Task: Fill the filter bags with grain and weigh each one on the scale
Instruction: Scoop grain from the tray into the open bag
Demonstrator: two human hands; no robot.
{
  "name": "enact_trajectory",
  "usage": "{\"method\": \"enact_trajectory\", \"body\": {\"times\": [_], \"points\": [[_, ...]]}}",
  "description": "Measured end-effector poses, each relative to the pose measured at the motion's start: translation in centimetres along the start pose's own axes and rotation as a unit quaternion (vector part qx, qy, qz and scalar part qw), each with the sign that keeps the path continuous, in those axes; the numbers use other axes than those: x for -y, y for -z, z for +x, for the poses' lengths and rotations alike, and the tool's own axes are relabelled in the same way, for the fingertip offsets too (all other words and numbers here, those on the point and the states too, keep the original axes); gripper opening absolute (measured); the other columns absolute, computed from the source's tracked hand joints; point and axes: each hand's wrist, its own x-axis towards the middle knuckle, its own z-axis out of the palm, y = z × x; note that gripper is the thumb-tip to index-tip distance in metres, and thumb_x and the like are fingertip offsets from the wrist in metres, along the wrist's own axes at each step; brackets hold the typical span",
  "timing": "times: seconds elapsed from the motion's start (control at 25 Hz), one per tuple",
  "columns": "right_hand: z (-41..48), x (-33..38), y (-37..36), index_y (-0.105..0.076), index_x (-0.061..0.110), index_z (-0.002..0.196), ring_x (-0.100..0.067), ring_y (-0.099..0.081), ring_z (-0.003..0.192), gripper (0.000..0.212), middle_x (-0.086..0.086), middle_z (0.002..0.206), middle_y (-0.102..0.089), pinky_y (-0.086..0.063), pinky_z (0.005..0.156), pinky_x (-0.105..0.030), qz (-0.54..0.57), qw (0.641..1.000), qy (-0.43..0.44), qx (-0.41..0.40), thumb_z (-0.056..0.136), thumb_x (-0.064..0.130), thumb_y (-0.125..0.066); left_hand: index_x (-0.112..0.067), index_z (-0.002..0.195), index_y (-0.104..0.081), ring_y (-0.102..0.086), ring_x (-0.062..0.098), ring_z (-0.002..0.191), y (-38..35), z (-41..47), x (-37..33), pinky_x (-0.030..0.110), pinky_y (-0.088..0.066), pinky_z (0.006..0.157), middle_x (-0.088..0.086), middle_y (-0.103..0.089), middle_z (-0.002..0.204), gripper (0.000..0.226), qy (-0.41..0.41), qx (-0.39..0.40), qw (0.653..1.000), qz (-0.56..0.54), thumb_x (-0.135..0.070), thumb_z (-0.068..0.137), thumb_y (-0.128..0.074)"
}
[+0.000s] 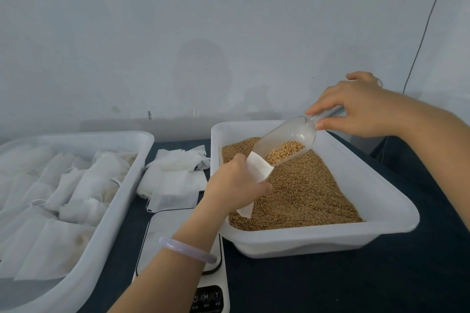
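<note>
Pale grey wall (229, 20) is filling the background, and a dark cloth (330, 287) is covering the table under us. We are gripping a filter bag (259, 166) in our left hand (234, 185), fingers and thumb curled round its middle. Its mouth is opening just past our fingertips and its bottom end is hanging below the heel of the hand, over the grain (305, 195) in the white tray (356, 175). Our right hand (361, 107) is pinching the handle of a clear scoop (287, 140), with the fingers on top and the thumb on the near side. The bowl is slanting down and away from those fingers, and its lip is meeting the bag's mouth, though we cannot tell whether it is inside or only touching. A small heap of grain is lying low in the bowl, near the lip. As we are judging it, we are pouring. To do this well we should be holding the mouth wide with the left fingers, seating the lip inside it, and raising the handle slowly so the kernels are trickling, not rushing. Staying above the tray means any spill is falling back into the grain. The scale (165, 236) is sitting nearer to us than the left fingers, under that forearm, with nothing showing on its visible part. Loose empty bags (175, 173) are lying just left of the left fingers, and further left a second tray (76, 135) is holding filled bags (76, 185).
</note>
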Motion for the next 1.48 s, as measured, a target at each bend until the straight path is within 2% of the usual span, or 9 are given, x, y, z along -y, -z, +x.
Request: {"method": "enact_trajectory", "body": {"times": [0.4, 0.68, 0.76, 0.88, 1.04, 1.16, 1.24, 1.36, 1.48], "points": [[0.4, 0.2, 0.9, -0.065, 0.036, 0.112, -0.008, -0.047, 0.117, 0.032, 0.013, 0.118, -0.061, 0.004, 0.111, -0.028, -0.031, 0.998, 0.043, -0.044, 0.082, 0.043, -0.06, -0.019, 0.107, -0.046, -0.057, 0.013, 0.081, 0.1, -0.1, -0.1, 0.034, -0.051, 0.07, -0.009, -0.055, 0.085, 0.043, 0.006, -0.004, 1.0, -0.025, -0.036, 0.072, -0.066], [0.6, 0.0, 0.8, -0.068, 0.033, 0.11, -0.012, -0.049, 0.116, 0.029, 0.012, 0.114, -0.062, 0.003, 0.109, -0.026, -0.018, 0.997, 0.044, -0.069, 0.081, 0.038, -0.066, -0.018, 0.107, -0.047, -0.058, 0.018, 0.084, 0.2, -0.2, -0.2, 0.035, -0.05, 0.071, -0.004, -0.058, 0.088, 0.041, 0.008, -0.01, 0.998, -0.057, -0.031, 0.072, -0.062], [0.5, -1.0, 0.2, -0.066, 0.035, 0.11, -0.012, -0.05, 0.117, 0.03, 0.013, 0.117, -0.062, -0.004, 0.109, -0.027, 0.005, 0.999, -0.017, -0.049, 0.081, 0.042, -0.066, -0.019, 0.109, -0.047, -0.058, 0.017, 0.086, 0.3, -0.2, -0.1, 0.033, -0.049, 0.069, -0.004, -0.058, 0.091, 0.042, 0.011, -0.018, 0.996, -0.092, -0.031, 0.072, -0.062], [-0.5, -1.7, -3.5, -0.062, 0.036, 0.118, -0.015, -0.047, 0.122, 0.034, 0.01, 0.124, -0.061, -0.009, 0.111, -0.033, -0.035, 0.992, -0.115, 0.037, 0.085, 0.043, -0.063, -0.021, 0.105, -0.044, -0.053, 0.008, 0.078, 0.4, -0.3, 0.2, 0.025, -0.038, 0.056, -0.007, -0.054, 0.088, 0.036, 0.031, -0.055, 0.989, -0.136, -0.03, 0.076, -0.062], [-1.8, 0.0, -10.3, -0.061, 0.04, 0.118, -0.009, -0.051, 0.117, 0.03, 0.018, 0.118, -0.063, -0.003, 0.114, -0.048, -0.044, 0.986, -0.114, 0.111, 0.088, 0.042, -0.06, -0.021, 0.107, -0.044, -0.051, 0.003, 0.075, 0.3, -0.3, 0.3, 0.022, -0.033, 0.052, -0.01, -0.052, 0.087, 0.037, 0.037, -0.084, 0.983, -0.158, -0.026, 0.076, -0.062], [-1.2, 0.9, -13.1, -0.064, 0.038, 0.113, -0.006, -0.054, 0.113, 0.026, 0.018, 0.114, -0.064, -0.004, 0.113, -0.046, -0.006, 0.987, -0.111, 0.112, 0.088, 0.041, -0.059, -0.02, 0.108, -0.046, -0.053, 0.009, 0.08, 0.4, -0.2, 0.4, 0.022, -0.034, 0.054, -0.009, -0.053, 0.088, 0.036, 0.042, -0.101, 0.979, -0.173, -0.024, 0.076, -0.062], [-1.0, 1.0, -13.7, -0.066, 0.037, 0.108, -0.004, -0.054, 0.108, 0.021, 0.02, 0.11, -0.065, -0.009, 0.112, -0.046, 0.056, 0.983, -0.123, 0.122, 0.088, 0.043, -0.058, -0.019, 0.107, -0.046, -0.054, 0.012, 0.083, 0.4, -0.2, 0.4, 0.022, -0.035, 0.056, -0.01, -0.053, 0.089, 0.035, 0.043, -0.102, 0.978, -0.175, -0.024, 0.076, -0.062], [-1.6, 0.1, -13.1, -0.064, 0.036, 0.112, -0.005, -0.055, 0.107, 0.027, 0.017, 0.116, -0.064, -0.031, 0.109, -0.047, 0.131, 0.972, -0.143, 0.132, 0.087, 0.044, -0.059, -0.022, 0.104, -0.043, -0.051, 0.005, 0.078, 0.4, -0.2, 0.4, 0.021, -0.034, 0.053, -0.012, -0.051, 0.087, 0.033, 0.039, -0.092, 0.981, -0.165, -0.026, 0.077, -0.062], [-2.1, -1.3, -10.6, -0.064, 0.03, 0.116, -0.006, -0.056, 0.106, 0.033, 0.012, 0.118, -0.064, -0.041, 0.103, -0.039, 0.199, 0.96, -0.147, 0.13, 0.085, 0.042, -0.062, -0.021, 0.104, -0.042, -0.052, 0.008, 0.076, 0.3, -0.2, 0.3, 0.023, -0.033, 0.051, -0.011, -0.05, 0.084, 0.035, 0.025, -0.072, 0.989, -0.124, -0.032, 0.078, -0.063]]}}
